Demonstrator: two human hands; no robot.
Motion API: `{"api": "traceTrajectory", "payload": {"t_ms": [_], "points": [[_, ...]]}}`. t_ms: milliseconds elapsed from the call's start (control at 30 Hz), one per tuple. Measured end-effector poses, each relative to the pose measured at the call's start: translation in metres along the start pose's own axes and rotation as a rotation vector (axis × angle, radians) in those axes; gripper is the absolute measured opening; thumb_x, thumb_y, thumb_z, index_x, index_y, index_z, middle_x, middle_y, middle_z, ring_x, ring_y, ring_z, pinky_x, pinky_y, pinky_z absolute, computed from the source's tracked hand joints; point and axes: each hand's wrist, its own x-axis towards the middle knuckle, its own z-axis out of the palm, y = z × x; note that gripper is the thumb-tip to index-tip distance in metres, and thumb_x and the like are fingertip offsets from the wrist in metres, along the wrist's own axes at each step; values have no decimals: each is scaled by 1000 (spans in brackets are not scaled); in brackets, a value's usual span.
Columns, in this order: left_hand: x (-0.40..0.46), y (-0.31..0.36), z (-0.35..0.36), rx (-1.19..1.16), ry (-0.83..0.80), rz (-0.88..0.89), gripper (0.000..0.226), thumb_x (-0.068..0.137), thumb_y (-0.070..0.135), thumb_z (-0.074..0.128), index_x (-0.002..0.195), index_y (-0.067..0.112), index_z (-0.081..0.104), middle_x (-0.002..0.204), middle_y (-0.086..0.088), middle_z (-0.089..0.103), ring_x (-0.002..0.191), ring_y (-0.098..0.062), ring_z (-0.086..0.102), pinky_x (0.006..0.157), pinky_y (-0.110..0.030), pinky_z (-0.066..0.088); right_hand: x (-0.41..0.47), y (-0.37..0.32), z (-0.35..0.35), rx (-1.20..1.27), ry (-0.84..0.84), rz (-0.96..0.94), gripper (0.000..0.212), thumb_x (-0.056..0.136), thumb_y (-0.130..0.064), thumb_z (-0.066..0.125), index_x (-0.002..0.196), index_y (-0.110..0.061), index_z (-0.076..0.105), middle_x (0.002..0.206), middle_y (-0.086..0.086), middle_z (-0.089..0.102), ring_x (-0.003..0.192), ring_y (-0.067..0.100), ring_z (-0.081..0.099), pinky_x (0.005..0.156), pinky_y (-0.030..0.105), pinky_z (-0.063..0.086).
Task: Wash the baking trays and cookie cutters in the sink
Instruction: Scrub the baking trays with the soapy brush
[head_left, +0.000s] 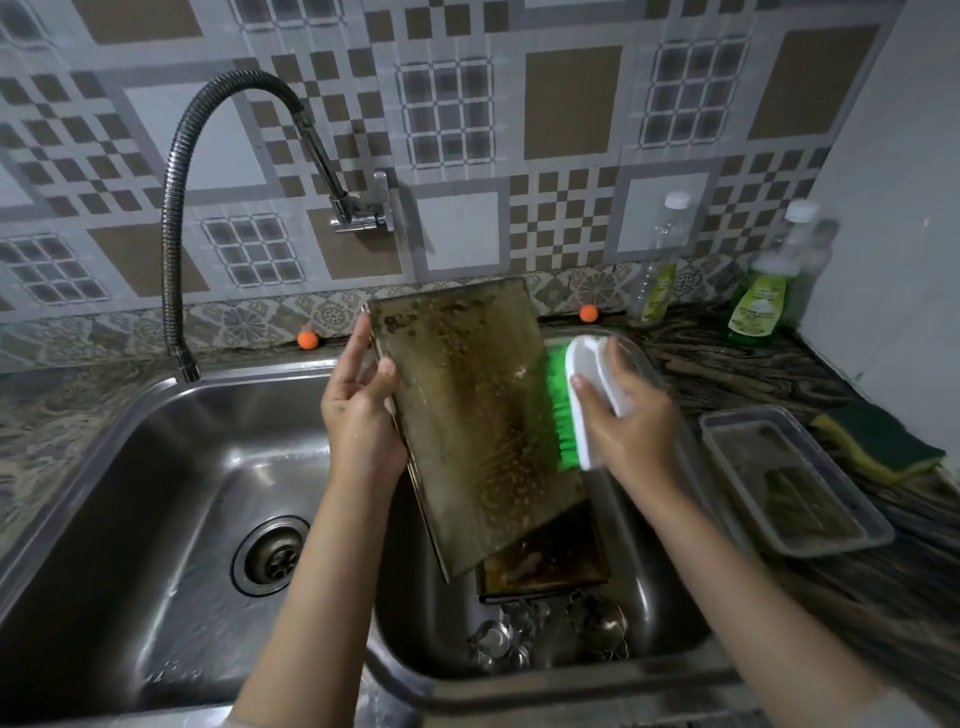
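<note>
Holding the stiff, wet, slippy tray (470, 415) by its edge w/ left hand (358, 405); right hand (626, 415) fingers grip brush (582, 405) beside tray.

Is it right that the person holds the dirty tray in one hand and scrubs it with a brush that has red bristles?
Not quite. The head view shows the brush in the right hand has green bristles, not red. The left hand does hold the dirty tray.

left basin (156, 467) open, right basin (670, 613) crowded by trays (478, 426), cookie cutters (519, 639)
</note>
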Motion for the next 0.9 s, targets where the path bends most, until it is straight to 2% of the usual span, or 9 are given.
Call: {"api": "traceTrajectory", "payload": {"t_ms": [167,267,367,500,567,700,733,800,900], "points": [[12,2,0,-16,114,25,53,88,-14,48,126,21,58,128,-7,61,107,-19,57,108,-53,37,-83,6,6,142,-205,-47,61,83,-17,72,136,-19,43,127,-25,48,113,-15,50,91,8,43],[7,-2,0,-5,63,31,51,86,-12,51,126,20,60,126,1,64,120,-22,55,110,-51,35,-74,9,6,141,-172,-53,59,82,-16,72,135,-12,47,128,-24,46,117,-13,48,95,9,42],[-4,-12,6,43,-20,35,52,87,-14,49,120,24,62,143,-20,45,136,-34,37,113,-51,29,-32,6,7,106,-28,-28,56,82,-17,73,133,-8,51,124,-17,51,113,0,56,93,15,46],[-25,-27,25,133,-118,45,55,88,-20,43,131,14,50,130,-1,58,111,-4,61,93,-24,50,-6,-16,14,125,40,-18,57,85,-24,70,136,-12,49,118,-14,55,102,-11,56,81,2,43],[-26,-35,28,166,-136,25,56,88,-21,43,133,11,46,128,-1,58,105,2,62,85,-15,50,-20,-32,19,141,-25,-58,57,85,-26,69,137,-18,46,116,-15,57,91,-19,56,75,3,46],[-22,-42,25,163,-109,-31,51,91,-16,45,128,17,56,132,-10,59,122,-21,56,104,-35,44,-52,-34,21,140,-199,-212,61,87,-24,68,140,-11,42,136,-26,42,113,-13,52,92,7,42],[-23,-42,26,175,-94,-20,51,91,-15,45,130,15,55,131,-6,60,120,-14,57,102,-30,45,-55,-30,20,129,-223,-219,62,87,-27,67,141,-12,40,129,-31,49,101,-8,60,87,9,44],[-25,-41,28,205,-67,3,48,90,-14,47,131,12,55,127,4,61,113,1,58,96,-18,46,-57,-24,16,96,-250,-219,68,85,-35,65,144,-18,38,83,-24,58,65,1,53,69,9,42],[-25,-43,32,232,-52,-13,41,91,-10,52,126,10,59,112,11,64,97,16,58,86,-7,46,-61,-16,12,61,-282,-166,62,77,-53,65,135,-42,46,83,-11,46,72,7,50,63,13,44]]}}
